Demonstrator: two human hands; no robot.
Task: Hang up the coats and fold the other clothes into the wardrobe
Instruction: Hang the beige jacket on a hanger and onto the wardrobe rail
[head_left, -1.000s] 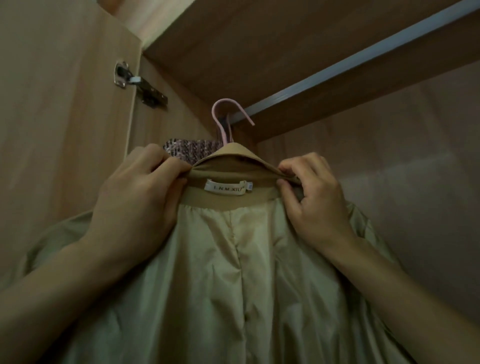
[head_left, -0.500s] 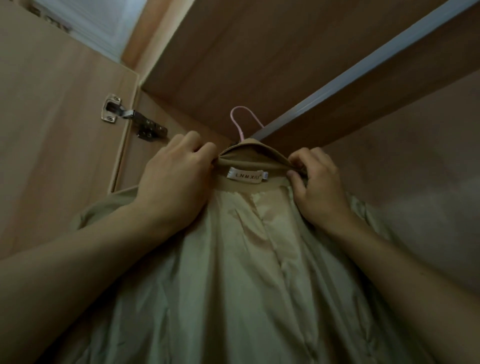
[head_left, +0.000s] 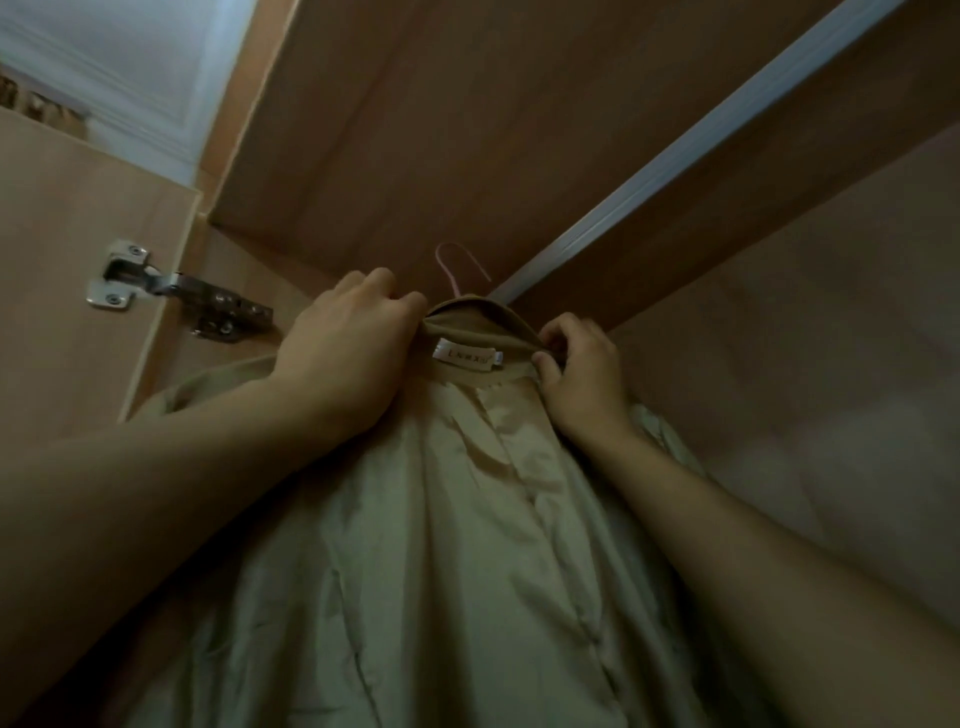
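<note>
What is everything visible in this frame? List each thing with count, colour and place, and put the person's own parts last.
coat: one, beige with a paler shiny lining, hanging in the centre, collar at the top.
neck label: one, white, sewn inside the collar.
hanger hook: one, pink, rising above the collar beside the rail; whether it sits on the rail cannot be told.
hanging rail: one, silver, running from the upper right down to the collar.
wardrobe top panel: one, brown wood, above the rail.
wardrobe door: one, light wood, open at left.
door hinge: one, metal, on the door's inner edge.
left hand: one, grip on the collar's left side.
right hand: one, pinching the collar's right edge.
</note>
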